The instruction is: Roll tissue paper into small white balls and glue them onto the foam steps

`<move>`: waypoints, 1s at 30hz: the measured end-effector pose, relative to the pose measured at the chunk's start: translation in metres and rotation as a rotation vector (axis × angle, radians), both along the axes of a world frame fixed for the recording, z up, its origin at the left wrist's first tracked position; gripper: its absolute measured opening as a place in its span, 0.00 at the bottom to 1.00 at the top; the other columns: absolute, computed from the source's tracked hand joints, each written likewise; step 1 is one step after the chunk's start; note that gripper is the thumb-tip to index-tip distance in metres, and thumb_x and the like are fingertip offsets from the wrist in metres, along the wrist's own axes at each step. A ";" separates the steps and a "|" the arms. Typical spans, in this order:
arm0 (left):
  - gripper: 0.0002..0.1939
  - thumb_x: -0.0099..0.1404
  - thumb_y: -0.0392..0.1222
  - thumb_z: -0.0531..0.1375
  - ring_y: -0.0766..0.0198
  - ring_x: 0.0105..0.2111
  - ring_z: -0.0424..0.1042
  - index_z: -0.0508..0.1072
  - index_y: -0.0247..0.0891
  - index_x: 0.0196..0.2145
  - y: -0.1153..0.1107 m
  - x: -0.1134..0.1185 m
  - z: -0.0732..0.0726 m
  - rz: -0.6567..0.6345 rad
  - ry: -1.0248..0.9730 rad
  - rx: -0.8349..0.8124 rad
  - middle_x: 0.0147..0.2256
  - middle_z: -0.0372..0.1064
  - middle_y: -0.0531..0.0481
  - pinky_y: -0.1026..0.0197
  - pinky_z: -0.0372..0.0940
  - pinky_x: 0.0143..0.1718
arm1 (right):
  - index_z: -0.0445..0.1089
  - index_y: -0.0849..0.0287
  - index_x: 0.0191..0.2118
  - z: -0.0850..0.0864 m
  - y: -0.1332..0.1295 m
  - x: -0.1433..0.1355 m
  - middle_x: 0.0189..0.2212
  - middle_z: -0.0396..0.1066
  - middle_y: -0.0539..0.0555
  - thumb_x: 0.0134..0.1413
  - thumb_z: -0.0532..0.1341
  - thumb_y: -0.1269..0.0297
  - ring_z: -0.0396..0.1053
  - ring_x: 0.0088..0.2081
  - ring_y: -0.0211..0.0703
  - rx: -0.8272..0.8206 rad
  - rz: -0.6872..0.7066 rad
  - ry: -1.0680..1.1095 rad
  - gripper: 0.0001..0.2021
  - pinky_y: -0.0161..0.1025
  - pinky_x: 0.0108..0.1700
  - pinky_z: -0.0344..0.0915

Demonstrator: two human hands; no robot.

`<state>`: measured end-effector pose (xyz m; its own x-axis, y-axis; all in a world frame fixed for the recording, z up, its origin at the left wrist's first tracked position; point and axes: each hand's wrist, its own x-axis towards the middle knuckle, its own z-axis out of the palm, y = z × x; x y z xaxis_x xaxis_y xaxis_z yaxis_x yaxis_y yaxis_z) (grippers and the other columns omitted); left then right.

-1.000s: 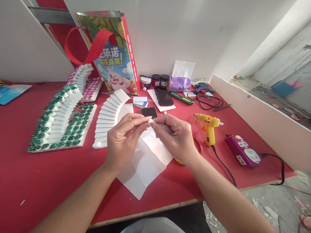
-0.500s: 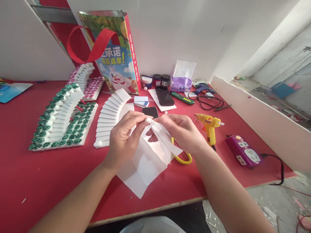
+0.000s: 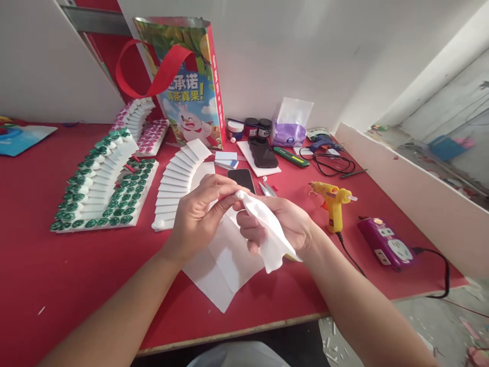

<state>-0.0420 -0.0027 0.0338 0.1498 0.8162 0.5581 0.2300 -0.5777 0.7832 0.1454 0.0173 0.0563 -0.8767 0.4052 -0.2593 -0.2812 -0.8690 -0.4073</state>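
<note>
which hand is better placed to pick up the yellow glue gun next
Probably the right hand: it lies nearer the yellow glue gun. The left hand pinches the tip of the white tissue, farther away.

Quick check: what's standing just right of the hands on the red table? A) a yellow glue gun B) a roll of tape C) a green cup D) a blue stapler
A: the yellow glue gun stands upright right of the right hand, its black cord trailing toward the table edge.

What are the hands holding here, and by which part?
Left hand pinches the white tissue at its twisted top end; right hand supports its loose body.
</note>
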 end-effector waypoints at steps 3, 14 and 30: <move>0.08 0.71 0.34 0.62 0.64 0.42 0.74 0.81 0.44 0.43 0.001 0.001 0.000 -0.007 -0.021 -0.019 0.41 0.74 0.52 0.61 0.68 0.46 | 0.70 0.65 0.38 -0.001 0.001 0.003 0.18 0.59 0.46 0.77 0.38 0.58 0.57 0.18 0.30 0.008 -0.031 -0.052 0.27 0.27 0.21 0.63; 0.07 0.70 0.37 0.62 0.61 0.40 0.73 0.81 0.43 0.42 -0.002 0.004 0.001 0.053 0.069 0.018 0.38 0.75 0.50 0.58 0.68 0.45 | 0.70 0.61 0.39 0.003 0.000 0.009 0.32 0.78 0.56 0.51 0.74 0.50 0.78 0.33 0.45 0.485 -0.327 -0.436 0.21 0.41 0.39 0.74; 0.08 0.69 0.43 0.64 0.65 0.35 0.71 0.82 0.38 0.41 -0.009 0.021 -0.003 0.193 -0.118 -0.211 0.37 0.74 0.49 0.64 0.66 0.34 | 0.66 0.57 0.34 -0.013 -0.021 -0.012 0.22 0.57 0.46 0.70 0.53 0.60 0.52 0.25 0.36 1.499 -0.625 -1.180 0.13 0.35 0.28 0.49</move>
<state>-0.0207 -0.0121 0.0306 -0.0749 0.9229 0.3776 0.2204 -0.3539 0.9089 0.1339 -0.0033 0.0433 -0.2401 0.9305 0.2767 0.5451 0.3651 -0.7547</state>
